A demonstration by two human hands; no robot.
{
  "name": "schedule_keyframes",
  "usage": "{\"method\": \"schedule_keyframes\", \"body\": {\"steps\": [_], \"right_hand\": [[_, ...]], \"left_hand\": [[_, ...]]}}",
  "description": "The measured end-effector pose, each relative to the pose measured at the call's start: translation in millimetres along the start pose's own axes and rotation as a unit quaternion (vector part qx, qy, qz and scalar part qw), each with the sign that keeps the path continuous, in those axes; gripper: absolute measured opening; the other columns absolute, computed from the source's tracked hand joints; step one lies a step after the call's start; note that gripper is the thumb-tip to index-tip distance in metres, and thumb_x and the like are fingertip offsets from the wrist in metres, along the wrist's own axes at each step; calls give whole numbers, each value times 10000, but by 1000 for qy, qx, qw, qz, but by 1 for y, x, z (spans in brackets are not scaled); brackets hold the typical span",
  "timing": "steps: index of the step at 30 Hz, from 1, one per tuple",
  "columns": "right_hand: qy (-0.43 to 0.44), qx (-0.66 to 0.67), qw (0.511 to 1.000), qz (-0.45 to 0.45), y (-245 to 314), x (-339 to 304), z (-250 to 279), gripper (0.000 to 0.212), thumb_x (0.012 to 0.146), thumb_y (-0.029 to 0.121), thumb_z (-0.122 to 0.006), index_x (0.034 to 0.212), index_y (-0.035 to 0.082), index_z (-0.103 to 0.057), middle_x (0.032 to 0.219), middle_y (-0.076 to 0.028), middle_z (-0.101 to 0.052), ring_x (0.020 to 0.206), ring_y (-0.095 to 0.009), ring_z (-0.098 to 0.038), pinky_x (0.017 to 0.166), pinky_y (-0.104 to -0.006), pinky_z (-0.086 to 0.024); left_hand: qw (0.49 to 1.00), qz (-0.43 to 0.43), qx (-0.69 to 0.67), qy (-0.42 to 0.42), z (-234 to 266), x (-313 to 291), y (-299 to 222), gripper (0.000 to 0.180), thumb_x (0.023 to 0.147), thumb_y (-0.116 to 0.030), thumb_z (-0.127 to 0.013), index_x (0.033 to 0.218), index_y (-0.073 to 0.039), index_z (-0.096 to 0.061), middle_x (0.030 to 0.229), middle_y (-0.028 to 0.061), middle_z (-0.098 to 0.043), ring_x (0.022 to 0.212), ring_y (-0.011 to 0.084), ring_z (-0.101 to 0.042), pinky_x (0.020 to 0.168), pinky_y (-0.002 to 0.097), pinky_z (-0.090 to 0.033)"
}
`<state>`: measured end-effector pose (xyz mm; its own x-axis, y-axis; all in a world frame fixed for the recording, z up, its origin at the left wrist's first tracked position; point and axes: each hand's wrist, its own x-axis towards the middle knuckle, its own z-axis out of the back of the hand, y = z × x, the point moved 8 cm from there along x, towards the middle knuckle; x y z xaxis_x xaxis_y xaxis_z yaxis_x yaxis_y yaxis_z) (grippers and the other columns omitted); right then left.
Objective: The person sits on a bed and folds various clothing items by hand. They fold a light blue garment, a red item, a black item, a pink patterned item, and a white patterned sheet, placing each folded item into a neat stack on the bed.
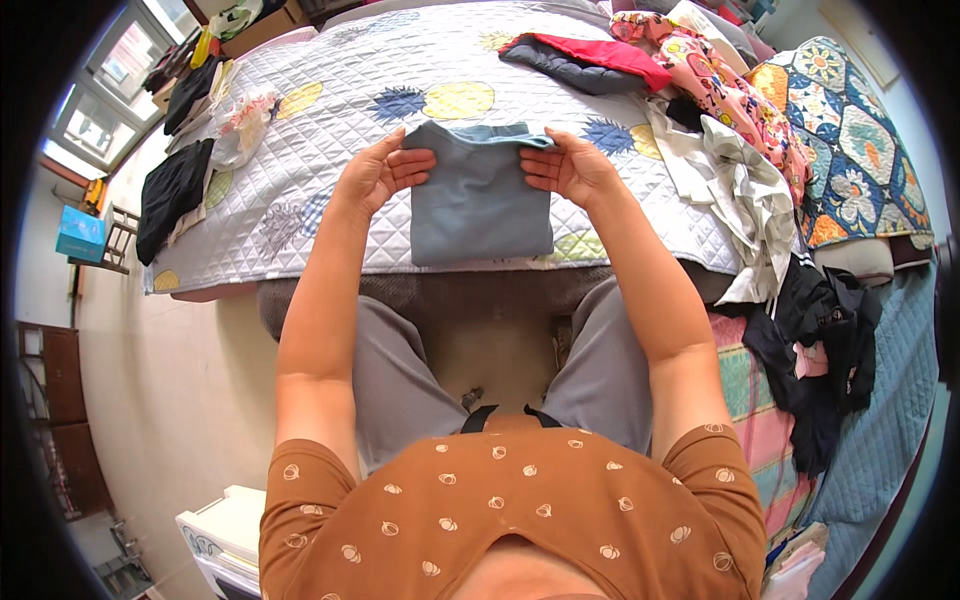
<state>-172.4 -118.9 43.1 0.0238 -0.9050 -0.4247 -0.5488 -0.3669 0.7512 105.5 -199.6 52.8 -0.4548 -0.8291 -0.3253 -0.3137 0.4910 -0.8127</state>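
We see the folded blue-grey garment over the near edge of the bed, the left hand and right hand each closed in a grip on its 10 and 2 o'clock corners. Its layered edge points to 12; it looks nearly square, so we cannot be sure of a long axis. Around it we find a plastic bag at 10, a red-and-dark garment at 1 and a crumpled white garment crowding 3 o'clock.

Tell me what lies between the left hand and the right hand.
In the head view, a folded blue-grey cloth lies between the left hand and the right hand.
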Motion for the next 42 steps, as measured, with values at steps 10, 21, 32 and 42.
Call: {"method": "schedule_keyframes", "body": {"steps": [10,21,32,42], "right_hand": [[-7,32,999,-18,-12,84,29,474,1016,386,-527,1230,-36,-503,1258,-288,-601,1126,-393,-640,931,-506,-554],[-111,-723,554,398,-19,39,-45,587,917,492,-594,1388,145,-546,1473,-90,-486,1414,-323,-368,1135,-535,-275],[-120,-764,581,255,-32,81,-7,784,905,705,-454,1532,241,-375,1648,-65,-198,1534,-275,-92,1194,-577,-55],[-88,-794,540,265,-62,-13,-45,744,966,599,-431,1537,131,-341,1631,-133,-225,1526,-286,-139,1187,-587,-99]], "left_hand": [[998,39,8,-56,55,83,28,402,946,-227,-661,1210,-9,-451,1150,299,-645,1095,396,-656,885,450,-578],[574,-341,743,-52,-63,35,49,591,935,-412,-605,1421,-91,-506,1501,146,-454,1439,300,-346,1157,538,-232],[559,-224,797,-48,-40,61,63,932,827,-721,-559,1549,-177,-335,1635,132,-215,1529,260,-135,1188,593,-64],[530,-244,810,-55,-72,-16,86,612,971,-475,-510,1485,-150,-436,1561,129,-380,1469,290,-299,1167,608,-142]]}}
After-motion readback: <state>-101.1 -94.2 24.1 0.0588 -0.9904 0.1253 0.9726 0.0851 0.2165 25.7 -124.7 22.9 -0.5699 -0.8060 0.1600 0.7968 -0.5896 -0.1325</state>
